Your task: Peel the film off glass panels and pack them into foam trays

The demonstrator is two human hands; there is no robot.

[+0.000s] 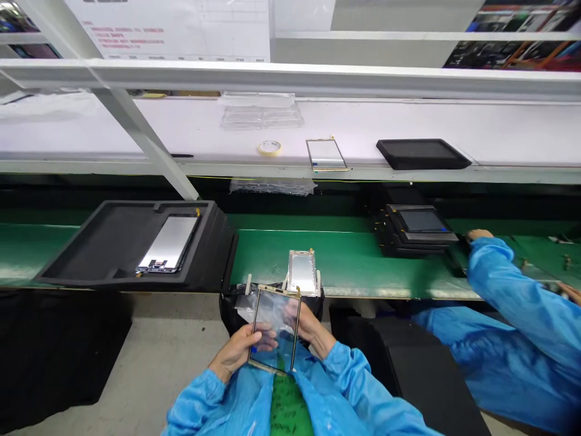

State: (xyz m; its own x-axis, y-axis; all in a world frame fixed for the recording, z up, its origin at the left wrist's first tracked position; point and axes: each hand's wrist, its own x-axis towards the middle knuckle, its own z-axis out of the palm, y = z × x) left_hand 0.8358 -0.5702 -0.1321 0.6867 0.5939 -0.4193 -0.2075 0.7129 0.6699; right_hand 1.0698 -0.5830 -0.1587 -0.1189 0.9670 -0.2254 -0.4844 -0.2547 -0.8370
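The person's left hand (236, 350) and right hand (308, 328) are holding a gold-edged clear glass panel (275, 330) tilted in front of the blue smock (236, 407), with the fingers of both hands clamped on its side edges. Just beyond it, a silver-backed panel (302, 272) is standing at the edge of the green conveyor belt (358, 257), another panel (169, 243) is lying in a black foam tray (86, 260) on the left, and a co-worker's blue sleeve (512, 290) is reaching across the belt on the right
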